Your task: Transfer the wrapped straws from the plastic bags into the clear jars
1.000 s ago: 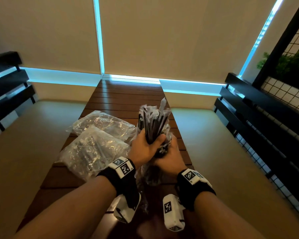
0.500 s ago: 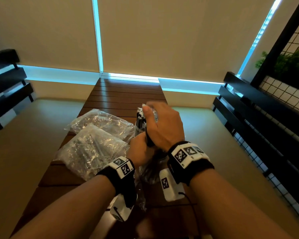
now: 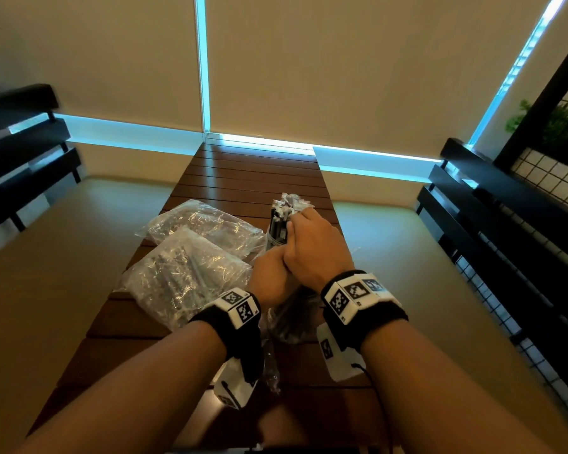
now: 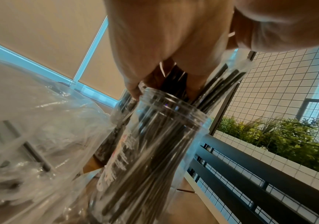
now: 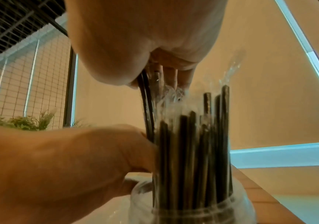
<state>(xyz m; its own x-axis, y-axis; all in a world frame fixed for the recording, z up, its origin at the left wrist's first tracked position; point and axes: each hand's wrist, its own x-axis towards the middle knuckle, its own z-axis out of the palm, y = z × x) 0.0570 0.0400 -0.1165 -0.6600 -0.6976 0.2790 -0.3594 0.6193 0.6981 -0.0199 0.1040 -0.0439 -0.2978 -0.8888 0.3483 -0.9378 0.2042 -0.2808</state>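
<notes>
On the slatted table (image 3: 243,178), a clear jar (image 4: 154,151) packed with wrapped straws (image 5: 193,144), long axis upright. Left hand (image 3: 269,276) wrapped round the bundle just above the rim. Right hand (image 3: 312,247) directly above, fingers (image 5: 170,75) pinching a few tops, probably pressing downward. Jar hidden from the head view, plain from the wrist. Two plastic bags (image 3: 184,273) just left.

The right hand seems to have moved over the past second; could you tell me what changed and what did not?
The right hand left the lower part of the straw bundle, rose, and now pinches a few wrapped straws at their tops above the clear jar. The left hand keeps its grip round the bundle. The two plastic bags on the wooden table lie unmoved.
</notes>
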